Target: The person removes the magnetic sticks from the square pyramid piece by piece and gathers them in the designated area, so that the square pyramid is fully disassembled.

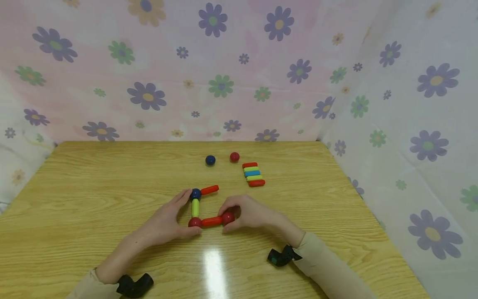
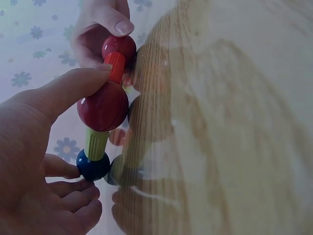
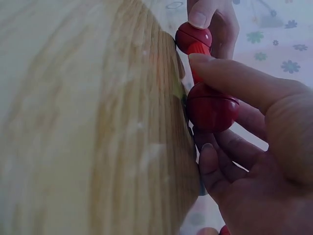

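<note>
An L-shaped toy of balls and rods lies on the wooden table. It joins a blue ball (image 1: 195, 194), a yellow-green rod (image 1: 195, 208), a near red ball (image 1: 194, 223), a lower red rod (image 1: 211, 221) and a right red ball (image 1: 228, 218). An upper red rod (image 1: 210, 189) sticks out from the blue ball. My left hand (image 1: 166, 222) spans the left side, thumb on the near red ball and fingertips against the blue one. Between thumb and fingers, my right hand (image 1: 252, 212) grips the right red ball, its thumb by the lower red rod in the right wrist view.
Farther back sit a loose blue ball (image 1: 210, 160) and a loose red ball (image 1: 234, 157). Right of them, a row of red, yellow-green and blue rods (image 1: 252, 173) lies side by side. Flowered cloth (image 1: 220, 108) hangs behind the table (image 1: 112, 178).
</note>
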Demonstrator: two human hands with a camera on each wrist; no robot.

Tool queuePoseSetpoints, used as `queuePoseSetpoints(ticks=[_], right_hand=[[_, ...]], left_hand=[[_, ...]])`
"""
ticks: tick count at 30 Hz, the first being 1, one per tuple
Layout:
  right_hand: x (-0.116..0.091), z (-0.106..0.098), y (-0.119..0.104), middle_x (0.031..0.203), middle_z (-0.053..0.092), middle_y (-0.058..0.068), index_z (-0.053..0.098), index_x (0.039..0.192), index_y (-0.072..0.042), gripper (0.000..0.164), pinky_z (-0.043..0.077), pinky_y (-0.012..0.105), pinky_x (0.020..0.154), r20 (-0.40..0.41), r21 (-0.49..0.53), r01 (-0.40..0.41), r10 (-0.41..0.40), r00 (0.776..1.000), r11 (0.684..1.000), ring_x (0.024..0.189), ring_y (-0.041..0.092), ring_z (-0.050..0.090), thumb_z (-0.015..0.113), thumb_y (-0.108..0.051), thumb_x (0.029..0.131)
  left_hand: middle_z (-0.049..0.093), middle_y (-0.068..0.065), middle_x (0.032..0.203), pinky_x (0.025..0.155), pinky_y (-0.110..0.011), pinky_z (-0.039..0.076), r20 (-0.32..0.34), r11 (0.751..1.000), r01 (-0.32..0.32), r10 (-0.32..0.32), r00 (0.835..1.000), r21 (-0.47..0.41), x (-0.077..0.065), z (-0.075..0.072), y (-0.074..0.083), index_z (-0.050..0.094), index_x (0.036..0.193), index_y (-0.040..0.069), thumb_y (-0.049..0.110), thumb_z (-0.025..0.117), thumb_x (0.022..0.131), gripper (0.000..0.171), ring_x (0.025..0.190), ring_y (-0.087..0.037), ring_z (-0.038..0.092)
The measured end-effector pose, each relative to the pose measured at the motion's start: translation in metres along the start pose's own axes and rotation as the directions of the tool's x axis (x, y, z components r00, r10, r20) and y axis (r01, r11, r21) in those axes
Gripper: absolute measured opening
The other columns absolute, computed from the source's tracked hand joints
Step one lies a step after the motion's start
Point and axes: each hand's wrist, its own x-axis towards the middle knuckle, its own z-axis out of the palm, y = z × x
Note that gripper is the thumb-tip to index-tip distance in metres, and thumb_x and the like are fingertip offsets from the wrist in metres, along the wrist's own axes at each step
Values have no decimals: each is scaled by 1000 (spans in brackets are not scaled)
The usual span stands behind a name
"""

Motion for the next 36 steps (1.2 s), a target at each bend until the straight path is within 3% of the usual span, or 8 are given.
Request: queuePoseSetpoints(ticks=[12, 18, 36], right_hand=[[0, 5, 9, 100, 65, -14, 69, 105, -29, 23, 48, 22, 73, -42, 4, 5, -5, 999, 1000, 88, 9, 55, 79, -24, 86], [0, 8, 10, 93, 64, -9, 69, 105, -24, 19, 44, 20, 68, -89, -12, 59, -59, 994, 998, 81, 8, 53, 74, -19, 88], [-1, 10, 10, 100, 72, -2, 75, 106, -13, 20, 50, 20, 75, -151, -25, 119, -122, 981, 993, 86, 5, 58, 73, -10, 86]], left_hand=[[20, -18, 165, 110, -66, 34, -2, 1000, -2, 2, 1000, 5, 1, 1, 0, 20, 161, 9, 64, 78, 75, 117, 146, -46, 28], [20, -18, 165, 109, -66, 34, -2, 1000, -9, 9, 1000, -3, 1, 1, 1, 21, 160, 8, 63, 78, 75, 116, 146, -47, 28], [19, -18, 165, 110, -66, 34, 1, 1000, -10, 10, 1000, -18, 0, 1, 2, 20, 160, 7, 61, 79, 76, 116, 146, -46, 28]])
